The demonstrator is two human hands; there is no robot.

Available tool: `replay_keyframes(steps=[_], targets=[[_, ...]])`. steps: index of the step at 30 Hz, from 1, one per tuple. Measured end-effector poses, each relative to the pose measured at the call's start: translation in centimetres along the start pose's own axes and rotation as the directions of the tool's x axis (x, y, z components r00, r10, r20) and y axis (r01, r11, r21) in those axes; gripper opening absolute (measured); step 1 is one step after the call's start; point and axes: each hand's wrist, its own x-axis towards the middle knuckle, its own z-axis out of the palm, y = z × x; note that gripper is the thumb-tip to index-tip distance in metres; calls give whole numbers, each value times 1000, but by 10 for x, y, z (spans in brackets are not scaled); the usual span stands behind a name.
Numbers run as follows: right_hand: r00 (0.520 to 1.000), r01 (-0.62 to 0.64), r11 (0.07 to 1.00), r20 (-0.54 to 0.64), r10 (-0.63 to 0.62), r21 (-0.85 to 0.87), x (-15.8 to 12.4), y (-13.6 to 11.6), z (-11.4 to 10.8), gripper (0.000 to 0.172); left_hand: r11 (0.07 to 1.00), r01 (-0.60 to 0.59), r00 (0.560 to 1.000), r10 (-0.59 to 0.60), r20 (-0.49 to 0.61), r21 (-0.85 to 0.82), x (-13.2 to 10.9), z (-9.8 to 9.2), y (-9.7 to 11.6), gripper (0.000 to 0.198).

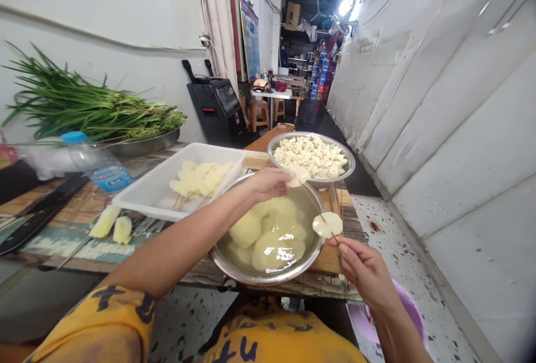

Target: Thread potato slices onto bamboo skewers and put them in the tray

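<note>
My left hand [268, 182] reaches over a steel bowl [312, 255] and pinches a pale potato slice [298, 175] between its fingertips. The bowl holds water and several peeled potato pieces [268, 233]. My right hand [363, 270] is closed on a thin wooden skewer [334, 235] with one potato slice [327, 224] threaded on its tip, just off the bowl's right rim. A white plastic tray [146, 190] to the left holds several skewered slices [201, 178].
A steel bowl of cauliflower florets [312, 156] stands behind the potato bowl. Green chives [84, 109] lie on a metal platter at the left, with a water bottle [100, 167] and a knife [29, 220] nearby. A purple bucket [410, 310] sits on the floor; a narrow aisle runs ahead.
</note>
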Motion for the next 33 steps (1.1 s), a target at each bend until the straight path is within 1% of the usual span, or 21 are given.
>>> replay_keyframes(steps=[2, 4, 6, 8, 10, 11, 12, 13, 15, 17, 18, 19, 21, 23, 24, 25, 27, 29, 30, 32, 33], targets=[[984, -160, 953, 119, 133, 258, 2, -1, -3, 25, 1000, -5, 1000, 5, -10, 11, 1, 1, -2, 15], [956, -273, 873, 218, 197, 405, 4, -1, -5, 20, 998, -22, 997, 27, -68, 66, 2, 2, -5, 16], [937, -328, 827, 268, 223, 456, 5, -1, -5, 17, 980, -95, 981, 122, -150, 178, 3, 2, -9, 17], [943, -315, 855, 241, 231, 412, 5, 1, -4, 20, 922, -205, 940, 279, -196, 329, 4, 2, -12, 18], [974, -219, 948, 117, 196, 230, 3, 2, -2, 25, 845, -290, 891, 410, -196, 450, 4, 2, -15, 18], [991, -134, 988, 26, 132, 82, 2, 3, -1, 26, 818, -314, 873, 448, -192, 483, 4, 3, -16, 17], [998, -34, 995, -60, 28, -93, 0, 4, 0, 26, 803, -324, 862, 468, -193, 499, 4, 3, -17, 17], [988, 66, 960, -115, -101, -273, -1, 4, 1, 24, 798, -328, 857, 477, -196, 506, 4, 4, -17, 17], [934, 221, 801, -116, -339, -557, -5, 4, 2, 21, 800, -325, 856, 476, -203, 505, 4, 4, -18, 17], [891, 297, 670, -54, -451, -681, -8, 3, 4, 21, 804, -320, 858, 470, -206, 501, 5, 4, -19, 17], [885, 309, 650, -41, -465, -694, -10, 1, 4, 21, 799, -327, 855, 477, -203, 504, 6, 3, -19, 17], [893, 302, 668, -44, -448, -681, -12, -1, 5, 21, 790, -342, 848, 493, -195, 509, 6, 3, -20, 17], [946, 228, 805, -71, -317, -548, -13, -4, 6, 22, 766, -380, 831, 529, -173, 518, 7, 2, -20, 17], [996, 59, 968, -45, -72, -244, -11, -8, 5, 24, 766, -402, 824, 542, -166, 502, 6, 3, -19, 17], [999, -49, 997, 8, 49, -62, -10, -8, 4, 25, 782, -400, 829, 532, -176, 478, 5, 4, -18, 16], [987, -149, 983, 75, 141, 105, -7, -9, 3, 25, 809, -388, 841, 507, -191, 441, 4, 5, -16, 16], [955, -282, 903, 185, 232, 323, -3, -7, 0, 22, 883, -339, 887, 415, -204, 324, 1, 7, -12, 17], [940, -324, 865, 231, 250, 384, 1, -4, -1, 21, 950, -263, 940, 291, -178, 167, -1, 8, -8, 16], [944, -312, 876, 224, 242, 368, 2, -1, -2, 21, 970, -222, 959, 235, -161, 95, -2, 8, -6, 16], [973, -211, 950, 143, 182, 232, 2, 3, -2, 24, 987, -161, 976, 159, -151, -1, -3, 8, -3, 14], [990, -124, 987, 79, 116, 102, 2, 4, -3, 26, 990, -141, 978, 135, -159, -24, -3, 8, -3, 12]])
